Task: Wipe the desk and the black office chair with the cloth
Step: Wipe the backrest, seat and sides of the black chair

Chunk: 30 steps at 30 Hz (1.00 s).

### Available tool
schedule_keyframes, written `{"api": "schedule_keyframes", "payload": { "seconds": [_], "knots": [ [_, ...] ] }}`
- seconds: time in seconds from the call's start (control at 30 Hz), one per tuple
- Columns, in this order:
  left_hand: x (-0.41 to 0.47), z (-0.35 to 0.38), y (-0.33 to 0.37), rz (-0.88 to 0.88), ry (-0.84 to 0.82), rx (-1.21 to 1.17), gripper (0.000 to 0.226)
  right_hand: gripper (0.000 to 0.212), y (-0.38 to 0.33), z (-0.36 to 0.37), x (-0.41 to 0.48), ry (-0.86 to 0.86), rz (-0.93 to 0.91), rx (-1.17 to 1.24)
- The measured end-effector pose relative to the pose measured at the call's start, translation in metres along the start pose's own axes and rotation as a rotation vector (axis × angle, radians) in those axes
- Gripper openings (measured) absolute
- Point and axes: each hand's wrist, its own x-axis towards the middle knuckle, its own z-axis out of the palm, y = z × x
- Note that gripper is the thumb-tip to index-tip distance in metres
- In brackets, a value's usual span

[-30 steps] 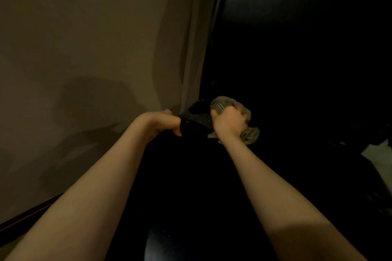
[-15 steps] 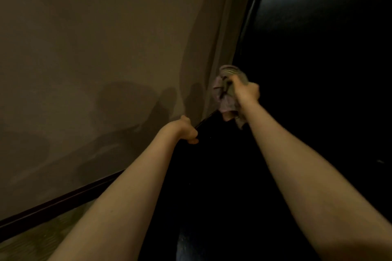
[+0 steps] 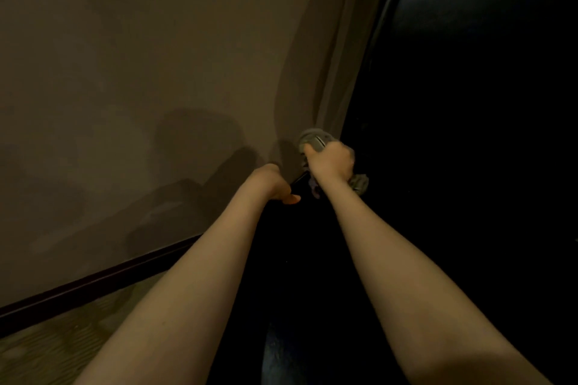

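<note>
The scene is very dark. My right hand [image 3: 332,160] grips a bunched grey cloth [image 3: 314,138], which sticks out above the fist and hangs below it, against a black surface near the wall's corner. Just to its left, my left hand [image 3: 275,185] curls over the edge of the black office chair [image 3: 312,259], thumb showing below. The chair reads as a large black mass under and between my forearms; its shape is mostly lost in shadow. The desk cannot be made out.
A beige wall [image 3: 140,87] fills the left and centre, with a dark skirting board [image 3: 93,284] along its foot. Patterned carpet [image 3: 56,344] shows at the lower left. A tall glossy black panel [image 3: 484,40] stands on the right.
My right hand with the cloth rose from the chair's top towards the wall corner, then came back down a little. My left hand kept its hold on the chair edge.
</note>
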Motion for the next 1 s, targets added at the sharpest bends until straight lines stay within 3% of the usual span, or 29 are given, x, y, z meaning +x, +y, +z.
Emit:
{"api": "schedule_keyframes", "payload": {
  "seconds": [0.13, 0.23, 0.3, 0.43, 0.53, 0.6, 0.73, 0.9, 0.97, 1.0],
  "knots": [
    [-0.005, 0.002, -0.002, -0.008, 0.019, -0.031, 0.056, 0.058, -0.021, -0.014, -0.001, -0.165, 0.202, 0.647],
    [-0.012, 0.001, -0.001, -0.015, 0.032, -0.074, 0.059, 0.056, -0.021, -0.044, 0.006, -0.114, 0.251, 0.931],
    [-0.012, -0.001, -0.001, -0.043, 0.014, -0.084, 0.064, 0.057, -0.014, -0.07, 0.017, -0.038, 0.159, 0.715],
    [-0.016, -0.005, 0.003, -0.062, -0.027, -0.062, 0.068, 0.051, 0.028, -0.083, 0.0, -0.048, 0.018, -0.141],
    [-0.016, -0.005, 0.004, -0.032, -0.05, -0.086, 0.063, 0.05, 0.049, -0.049, -0.032, 0.039, -0.048, -0.294],
    [-0.018, -0.009, 0.002, -0.022, -0.093, -0.099, 0.053, 0.05, 0.038, -0.034, -0.04, 0.063, -0.028, -0.252],
    [-0.022, -0.017, -0.013, -0.026, -0.065, -0.129, 0.006, 0.049, -0.003, -0.017, -0.042, -0.009, 0.104, 0.04],
    [-0.039, -0.03, -0.019, 0.01, -0.08, -0.324, 0.023, 0.059, -0.046, -0.012, -0.034, -0.286, 0.243, 0.747],
    [-0.031, -0.032, -0.011, 0.001, -0.002, -0.347, 0.022, 0.06, -0.049, -0.023, -0.023, -0.26, 0.203, 0.833],
    [-0.026, -0.032, -0.007, 0.0, 0.051, -0.343, 0.022, 0.058, -0.047, -0.031, -0.015, -0.214, 0.127, 0.767]
  ]
}}
